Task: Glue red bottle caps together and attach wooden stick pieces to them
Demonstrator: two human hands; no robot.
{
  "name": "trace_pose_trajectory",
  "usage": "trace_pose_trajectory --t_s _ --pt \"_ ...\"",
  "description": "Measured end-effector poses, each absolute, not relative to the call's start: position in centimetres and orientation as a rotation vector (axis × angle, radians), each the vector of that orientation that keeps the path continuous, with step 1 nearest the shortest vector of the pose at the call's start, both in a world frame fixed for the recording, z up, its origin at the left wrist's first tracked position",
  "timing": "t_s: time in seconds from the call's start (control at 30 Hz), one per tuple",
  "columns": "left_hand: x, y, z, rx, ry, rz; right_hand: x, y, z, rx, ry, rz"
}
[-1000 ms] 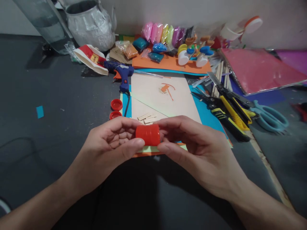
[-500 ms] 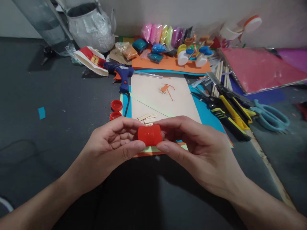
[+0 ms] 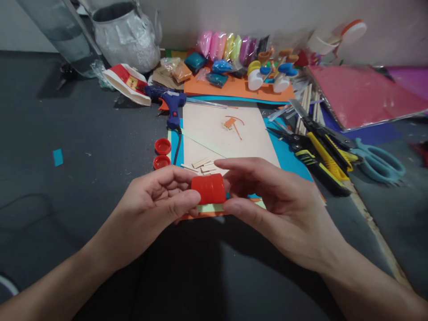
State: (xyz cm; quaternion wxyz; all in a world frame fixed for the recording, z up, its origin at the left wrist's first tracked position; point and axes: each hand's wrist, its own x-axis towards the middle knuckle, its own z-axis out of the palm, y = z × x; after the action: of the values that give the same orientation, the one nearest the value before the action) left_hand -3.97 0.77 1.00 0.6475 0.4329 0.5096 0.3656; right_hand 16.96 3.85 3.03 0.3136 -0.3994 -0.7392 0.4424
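Observation:
A short red plastic cylinder (image 3: 210, 189), which looks like two bottle caps joined end to end, lies sideways in front of me. My left hand (image 3: 163, 194) pinches its left end between thumb and fingers. Around the right end, my right hand (image 3: 267, 200) is open, index finger raised and thumb close to the lower edge; whether a fingertip behind touches the end is unclear. Just beyond the cylinder are several short cut wooden sticks (image 3: 207, 169) on the pale sheet (image 3: 214, 133). Two loose red caps (image 3: 162, 146) sit to the left, beside the glue gun's cable.
A blue glue gun (image 3: 173, 107) lies at back left, near a metal pot (image 3: 125, 38). Pliers (image 3: 294, 142), a yellow cutter (image 3: 323, 147) and blue-handled scissors (image 3: 379, 160) lie at right. Bagged coloured clay (image 3: 230, 47) and small wheeled models (image 3: 272, 73) stand behind.
My right hand has loosened at the cylinder's right end, its index finger lifting and thumb shifting slightly right. My left hand keeps hold, and the cylinder has barely moved.

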Motion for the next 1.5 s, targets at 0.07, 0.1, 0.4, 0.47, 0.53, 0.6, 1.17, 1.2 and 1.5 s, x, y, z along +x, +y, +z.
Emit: trace_pose_trajectory --t_s 0.07,0.1,0.4,0.47,0.53,0.6,1.17,1.2,1.5 --pt "-4.07 0.78 0.87 0.964 1.146 0.812 17.07 3.92 2.97 -1.021 -1.968 1.153" --pt "-4.12 0.76 0.82 0.954 1.144 0.809 17.1 3.93 2.95 -1.016 -1.97 1.157" --pt "-4.02 0.44 1.2 1.067 1.112 0.902 16.95 3.95 3.18 -1.106 -1.886 1.249" --pt "-3.84 0.45 1.26 1.063 1.118 0.911 16.85 3.91 3.15 -1.103 -1.866 1.271" --pt "-3.69 0.45 1.32 1.046 1.144 0.92 16.76 3.86 3.11 -1.1 -1.849 1.292" --pt "-3.61 0.44 1.41 1.039 1.168 0.92 16.7 3.82 3.09 -1.099 -1.838 1.297" --pt "-4.15 0.41 1.13 1.04 1.186 0.855 17.02 4.15 3.04 -1.092 -1.927 1.209" --pt "-4.08 0.41 1.2 1.052 1.198 0.865 17.0 4.14 3.01 -1.09 -1.927 1.21" --pt "-3.65 0.63 1.28 1.057 1.22 0.899 17.01 4.04 2.69 -1.08 -1.879 1.268"
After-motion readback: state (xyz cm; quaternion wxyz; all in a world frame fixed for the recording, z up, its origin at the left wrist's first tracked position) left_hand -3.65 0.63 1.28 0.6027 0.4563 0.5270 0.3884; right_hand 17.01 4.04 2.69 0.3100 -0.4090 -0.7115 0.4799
